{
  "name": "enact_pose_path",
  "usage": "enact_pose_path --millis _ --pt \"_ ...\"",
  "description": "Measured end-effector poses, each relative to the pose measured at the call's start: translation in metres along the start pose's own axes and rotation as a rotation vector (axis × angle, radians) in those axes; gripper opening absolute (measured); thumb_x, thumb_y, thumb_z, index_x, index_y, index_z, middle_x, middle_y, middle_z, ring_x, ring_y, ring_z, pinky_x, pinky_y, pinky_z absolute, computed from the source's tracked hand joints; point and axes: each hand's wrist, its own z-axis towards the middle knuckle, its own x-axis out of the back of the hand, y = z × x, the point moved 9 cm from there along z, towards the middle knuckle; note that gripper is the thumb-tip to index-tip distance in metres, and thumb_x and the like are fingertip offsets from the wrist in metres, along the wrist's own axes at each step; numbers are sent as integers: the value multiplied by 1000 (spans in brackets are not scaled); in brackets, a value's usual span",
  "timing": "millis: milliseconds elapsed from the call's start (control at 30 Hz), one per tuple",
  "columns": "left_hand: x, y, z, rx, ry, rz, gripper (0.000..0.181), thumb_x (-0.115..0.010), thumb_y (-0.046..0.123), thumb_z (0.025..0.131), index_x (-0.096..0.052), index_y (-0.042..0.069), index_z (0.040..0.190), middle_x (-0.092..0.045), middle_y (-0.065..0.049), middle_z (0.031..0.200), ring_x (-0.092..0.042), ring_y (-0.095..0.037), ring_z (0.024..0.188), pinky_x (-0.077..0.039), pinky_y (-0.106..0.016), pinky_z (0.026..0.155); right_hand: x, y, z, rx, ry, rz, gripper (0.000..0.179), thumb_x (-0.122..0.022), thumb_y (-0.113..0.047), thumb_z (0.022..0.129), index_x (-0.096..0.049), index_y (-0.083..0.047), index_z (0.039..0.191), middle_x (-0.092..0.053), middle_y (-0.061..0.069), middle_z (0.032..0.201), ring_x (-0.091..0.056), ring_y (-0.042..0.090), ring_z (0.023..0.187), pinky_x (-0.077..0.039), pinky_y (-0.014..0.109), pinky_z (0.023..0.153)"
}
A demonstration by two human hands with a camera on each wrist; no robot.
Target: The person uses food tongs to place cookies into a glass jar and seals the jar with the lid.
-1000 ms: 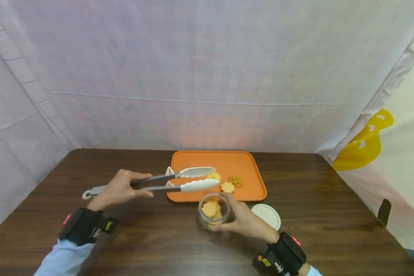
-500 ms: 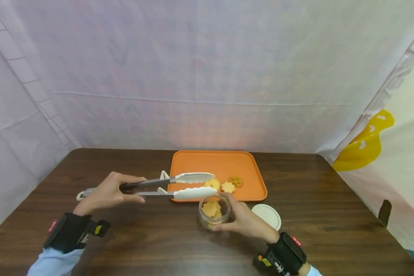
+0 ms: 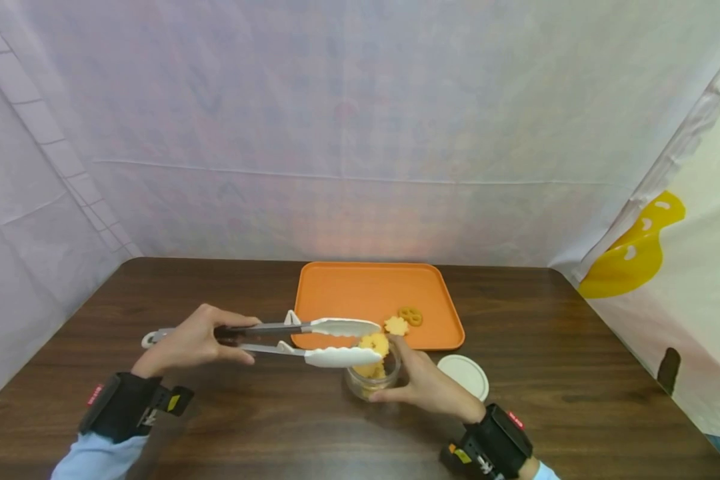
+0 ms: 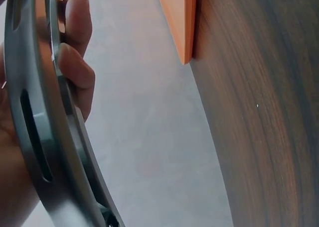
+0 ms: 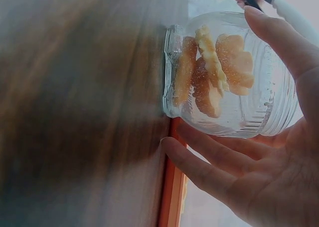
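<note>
My left hand (image 3: pixel 183 343) grips a pair of metal tongs (image 3: pixel 261 328) by its arms. Between the white scalloped tong tips is a yellow flower-shaped cookie (image 3: pixel 375 343), over the mouth of a glass jar (image 3: pixel 359 387). In the left wrist view, my fingers (image 4: pixel 79 70) curl about the slotted metal arms (image 4: pixel 40 117). My right hand (image 3: pixel 423 380) holds the jar from its right side, thumb near and fingers behind. Several cookies (image 5: pixel 234 62) show through the glass in the right wrist view, where the jar stands on the table.
An orange tray (image 3: pixel 360 283) lies behind the jar, bearing another flower-shaped cookie (image 3: pixel 396 325) and a brown pretzel-like piece (image 3: pixel 411 315). A round white lid (image 3: pixel 463 377) lies on the brown table (image 3: pixel 564 360), just right of my right hand. Pale curtains surround the table.
The tongs reached the flower-shaped cookie at the tray's near edge, took it up, and carried it toward me to above the jar. My right hand and the jar have stayed put.
</note>
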Motion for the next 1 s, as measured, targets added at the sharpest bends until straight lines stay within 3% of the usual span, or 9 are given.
enact_pose_path --millis 300,600,1000 --pt "-4 6 2 -38 -42 -28 57 -74 34 68 -62 -4 109 -66 -9 87 -46 -2 58 -40 -21 52 2 0 0 -5 9 -16 88 -68 -52 69 -28 -8 134 -55 7 116 -53 14 101 -43 33 83" --pt "-9 2 3 4 -75 -28 61 -74 37 67 -61 -4 110 -65 -1 83 -45 -3 58 -39 -22 52 1 0 0 -6 10 -11 88 -69 -50 69 -29 -6 133 -54 8 118 -53 14 102 -43 34 84" --pt "-12 0 3 10 -73 -43 61 -75 37 66 -62 -3 110 -58 4 70 -45 -3 57 -38 -22 51 1 -3 1 24 10 -5 81 -68 -49 70 -31 -9 130 -53 7 120 -53 14 103 -42 34 84"
